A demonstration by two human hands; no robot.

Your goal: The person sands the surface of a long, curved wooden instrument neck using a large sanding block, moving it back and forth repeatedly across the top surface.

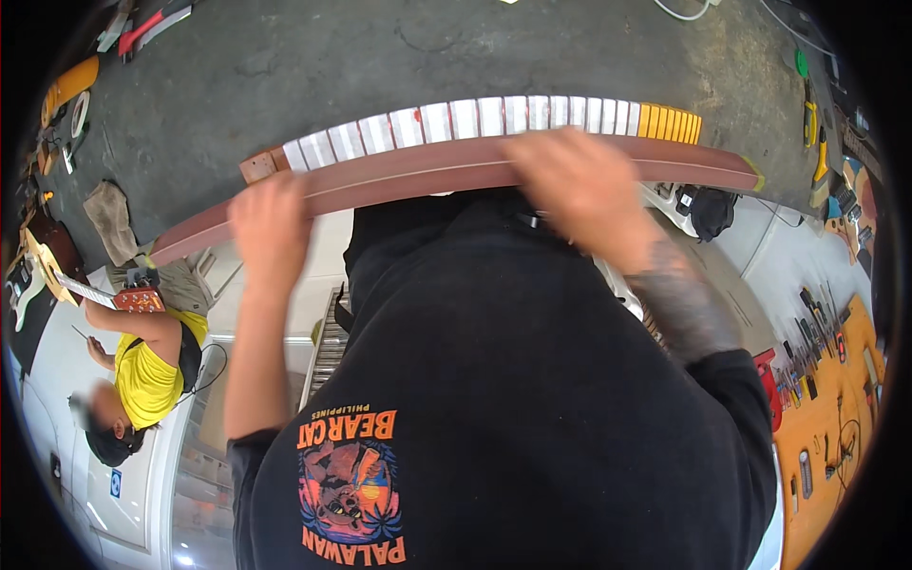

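Note:
A long reddish-brown bar (408, 175) runs across in front of my body, along the bench's near edge, with yellowish tape at its ends. My left hand (271, 223) is closed over its left part. Farther right, my right hand (575, 180), blurred by motion, has its fingers curled over the bar's top. Just behind the bar lies a guitar neck (461, 121), its fingerboard covered with strips of white tape between the frets and yellow tape at the right end. A brown wooden end (258, 167) shows at its left. The bar hides the neck's near side.
The dark bench (313, 76) extends beyond the neck. A brown cloth (111, 223), a tape roll (81, 114) and a red-handled tool (133, 38) lie at left; yellow-handled tools (810, 119) at right. Another person in yellow (152, 375) holds a guitar (100, 290) at far left.

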